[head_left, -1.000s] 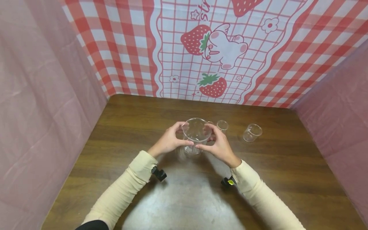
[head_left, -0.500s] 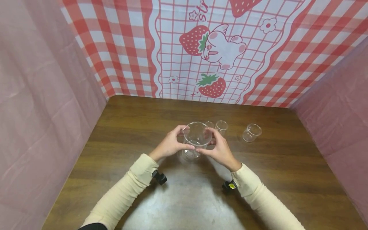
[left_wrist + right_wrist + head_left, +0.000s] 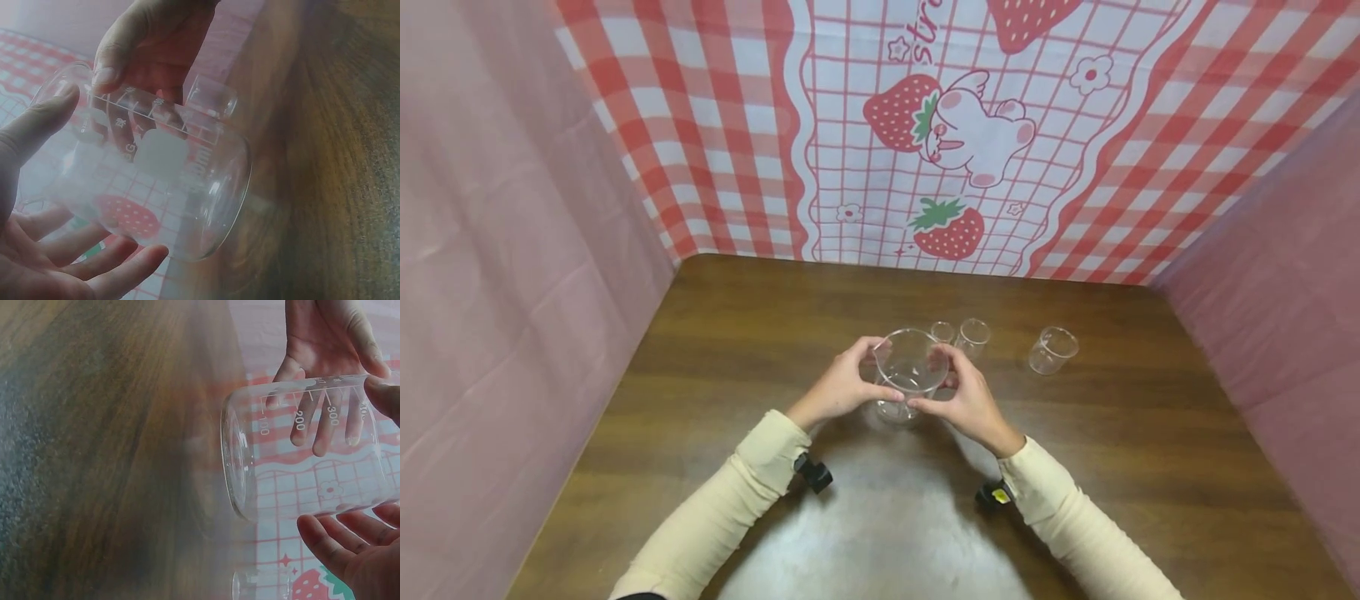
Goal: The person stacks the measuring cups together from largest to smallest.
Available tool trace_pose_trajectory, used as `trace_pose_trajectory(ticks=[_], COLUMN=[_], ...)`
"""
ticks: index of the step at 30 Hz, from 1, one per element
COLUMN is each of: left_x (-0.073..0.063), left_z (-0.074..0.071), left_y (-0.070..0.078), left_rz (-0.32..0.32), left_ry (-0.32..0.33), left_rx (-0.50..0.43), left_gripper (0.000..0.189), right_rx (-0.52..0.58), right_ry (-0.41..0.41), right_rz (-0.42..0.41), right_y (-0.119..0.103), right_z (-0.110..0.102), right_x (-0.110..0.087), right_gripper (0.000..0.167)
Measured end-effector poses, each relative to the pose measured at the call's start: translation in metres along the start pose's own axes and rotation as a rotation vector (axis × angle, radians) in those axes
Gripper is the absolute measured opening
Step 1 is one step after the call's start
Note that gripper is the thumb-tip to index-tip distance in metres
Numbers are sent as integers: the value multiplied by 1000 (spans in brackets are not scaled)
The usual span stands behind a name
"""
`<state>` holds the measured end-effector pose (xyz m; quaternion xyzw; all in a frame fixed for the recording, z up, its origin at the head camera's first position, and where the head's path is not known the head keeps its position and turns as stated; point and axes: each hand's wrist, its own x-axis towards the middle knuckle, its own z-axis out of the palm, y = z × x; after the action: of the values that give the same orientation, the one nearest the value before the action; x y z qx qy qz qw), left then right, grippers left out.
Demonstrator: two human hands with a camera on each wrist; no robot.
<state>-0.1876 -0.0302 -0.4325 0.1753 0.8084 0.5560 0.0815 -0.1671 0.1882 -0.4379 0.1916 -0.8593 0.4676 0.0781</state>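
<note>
A large clear glass beaker (image 3: 912,367) stands upright between both hands near the middle of the table. My left hand (image 3: 841,385) grips its left side and my right hand (image 3: 967,393) its right side. The two thumbs lie on its near face, tips close together, with the fingers round the sides. White graduations and a blank white patch show on the beaker (image 3: 164,156) in the left wrist view. Numbers such as 200 and 300 are readable on the beaker (image 3: 306,450) in the right wrist view. Whether its base touches the table, I cannot tell.
Behind the right hand stand a tiny glass beaker (image 3: 942,332) and a small glass beaker (image 3: 973,333). Farther right is a medium glass beaker (image 3: 1053,351). The wooden table (image 3: 760,308) ends at a strawberry-print cloth (image 3: 850,150), with pink curtains (image 3: 497,250) at the sides.
Both hands and the large beaker have come slightly down or toward me. The tiny beaker behind them now shows more fully. The view has tilted up slightly.
</note>
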Motion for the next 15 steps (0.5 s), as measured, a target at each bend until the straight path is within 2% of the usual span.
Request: trace_pose_trajectory(ticks=[9, 15], left_x=[-1, -3], left_z=[1, 2], left_y=[-5, -5], left_rz=[-20, -20], left_ry=[8, -10], left_rx=[-5, -1], left_gripper=[78, 80], right_rx=[10, 38], right_ry=[-2, -4], right_rz=[9, 23], right_y=[3, 4], right_z=[5, 6], right_x=[-1, -4], right_gripper=[82, 83])
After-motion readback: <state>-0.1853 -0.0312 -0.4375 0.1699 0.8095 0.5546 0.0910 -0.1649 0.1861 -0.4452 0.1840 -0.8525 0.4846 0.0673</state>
